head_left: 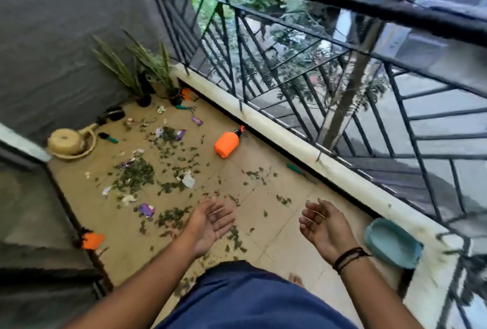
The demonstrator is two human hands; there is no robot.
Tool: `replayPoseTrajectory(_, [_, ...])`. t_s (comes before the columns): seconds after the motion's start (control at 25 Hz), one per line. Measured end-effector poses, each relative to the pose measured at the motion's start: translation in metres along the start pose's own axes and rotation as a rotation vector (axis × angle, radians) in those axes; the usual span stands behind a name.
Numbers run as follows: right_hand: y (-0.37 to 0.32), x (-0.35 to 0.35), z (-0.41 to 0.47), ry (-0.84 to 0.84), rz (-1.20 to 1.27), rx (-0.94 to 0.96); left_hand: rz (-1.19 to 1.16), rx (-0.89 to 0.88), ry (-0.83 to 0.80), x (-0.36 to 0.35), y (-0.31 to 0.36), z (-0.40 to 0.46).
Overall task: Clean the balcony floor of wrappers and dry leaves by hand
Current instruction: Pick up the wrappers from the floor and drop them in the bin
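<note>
Both your hands are empty, left hand (210, 220) and right hand (320, 223) palms-up, fingers loosely spread; leaves (135, 177) and wrappers (146, 209) litter the floor (276, 212) beyond them.

I can read no text, label, brand, number or sign anywhere in my head view. The purple wrappers (146, 209) on the balcony floor (263, 212) carry pale printed patches — too small and blurred for me to resolve into letters. The orange spray bottle (227, 143) shows no marking I can make out, and the teal basin (392, 243) by the railing (342, 75) is likewise plain — nothing legible.
</note>
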State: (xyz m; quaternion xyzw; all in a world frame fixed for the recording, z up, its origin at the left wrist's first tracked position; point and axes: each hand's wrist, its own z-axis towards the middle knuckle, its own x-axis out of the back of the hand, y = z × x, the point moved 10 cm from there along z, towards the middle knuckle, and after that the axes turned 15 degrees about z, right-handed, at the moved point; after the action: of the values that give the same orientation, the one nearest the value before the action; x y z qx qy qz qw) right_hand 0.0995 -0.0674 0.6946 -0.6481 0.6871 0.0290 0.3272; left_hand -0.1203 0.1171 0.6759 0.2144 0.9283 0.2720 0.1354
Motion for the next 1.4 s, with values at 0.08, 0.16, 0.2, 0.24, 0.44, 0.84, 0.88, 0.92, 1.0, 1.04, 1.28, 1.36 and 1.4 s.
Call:
replayPoseTrajectory(0.08, [-0.005, -0.026, 0.019, -0.037, -0.077, -0.055, 0.037, 0.001, 0.007, -0.006, 0.002, -0.003])
replayPoseTrajectory(0.16, [0.005, -0.056, 0.038, -0.08, -0.136, -0.129, 0.089, -0.047, 0.021, -0.003, 0.012, -0.009])
replayPoseTrajectory(0.2, [0.012, -0.069, 0.047, -0.082, -0.161, -0.156, 0.083, -0.066, 0.048, 0.004, 0.016, -0.012])
replayPoseTrajectory(0.24, [0.024, -0.087, 0.055, -0.097, -0.205, -0.19, 0.05, -0.075, 0.089, 0.018, 0.016, -0.015])
replayPoseTrajectory(0.44, [0.11, -0.182, 0.08, -0.205, -0.483, -0.319, -0.257, -0.138, 0.315, 0.11, 0.008, -0.035])
replayPoseTrajectory(0.84, [0.249, -0.306, 0.093, -0.305, -0.833, -0.446, -0.777, -0.142, 0.546, 0.257, -0.019, -0.029])
replayPoseTrajectory(0.88, [0.257, -0.312, 0.098, -0.301, -0.843, -0.452, -0.787, -0.133, 0.541, 0.259, -0.014, -0.021])
replayPoseTrajectory(0.92, [0.266, -0.319, 0.107, -0.287, -0.85, -0.458, -0.801, -0.122, 0.537, 0.264, -0.008, -0.012])
replayPoseTrajectory(1.0, [0.287, -0.335, 0.127, -0.25, -0.874, -0.483, -0.813, -0.08, 0.536, 0.275, 0.008, 0.003])
replayPoseTrajectory(1.04, [0.3, -0.345, 0.14, -0.244, -0.89, -0.502, -0.809, -0.064, 0.543, 0.282, 0.016, 0.012])
replayPoseTrajectory(1.28, [0.384, -0.402, 0.224, -0.162, -1.005, -0.622, -0.595, 0.116, 0.584, 0.341, 0.042, 0.055])
replayPoseTrajectory(1.36, [0.399, -0.414, 0.254, -0.096, -1.057, -0.612, -0.497, 0.199, 0.587, 0.358, 0.045, 0.069])
replayPoseTrajectory(1.4, [0.406, -0.421, 0.268, -0.08, -1.091, -0.607, -0.468, 0.23, 0.586, 0.369, 0.049, 0.079])
